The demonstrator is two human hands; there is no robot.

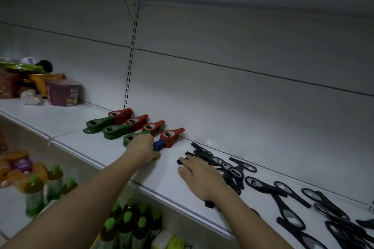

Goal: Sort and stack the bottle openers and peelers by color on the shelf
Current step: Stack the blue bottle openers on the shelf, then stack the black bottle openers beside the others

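— Shelf [105, 153] first: where are the openers lying?

— Red openers [172, 135] sit in four small stacks along the back edge, against the rear wall. Green openers [116, 130] are stacked in front of them, nearer the front edge, handles pointing back toward the red ones. A blue opener [159, 145] lies in front of the rightmost red stack.

— And the hands?

— The left hand [142, 148] is over the third green stack, fingers curled down around its handle end; the blue opener is touching that hand's right side. The right hand [199, 177] lies flat with fingers straight, resting on the left end of the black openers [283, 190].

— How are the black ones arranged?

— Loose, overlapping, spread from mid-shelf toward the right end.

— Anything else around?

— Instant noodle cups [62, 92] stand at the far left end of the shelf, and green-capped bottles [129, 226] fill the level below.
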